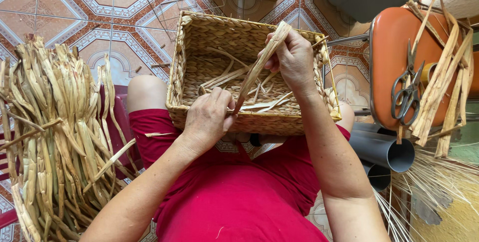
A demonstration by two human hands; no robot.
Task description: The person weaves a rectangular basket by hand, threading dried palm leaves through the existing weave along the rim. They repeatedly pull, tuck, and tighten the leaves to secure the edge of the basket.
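**Two hands draw a dried strand over a woven basket**

Nearest the camera, the person's lap in red cloth (234,197) carries a rectangular woven basket (199,47), resting on the knees. The left hand (208,117) sits at the basket's near rim, its fingers (224,101) closed on the lower end of a flat dried strand (254,70). The strand runs up and away to the right hand (292,60), whose fingers (273,57) are closed around its upper part, above the basket's inside. Loose strands lie on the basket floor. To the left hangs a thick bundle of dried leaves (50,137). To the right, scissors (408,92) lie on an orange chair (386,52), beside more strips. Beyond is the patterned tiled floor (75,12).
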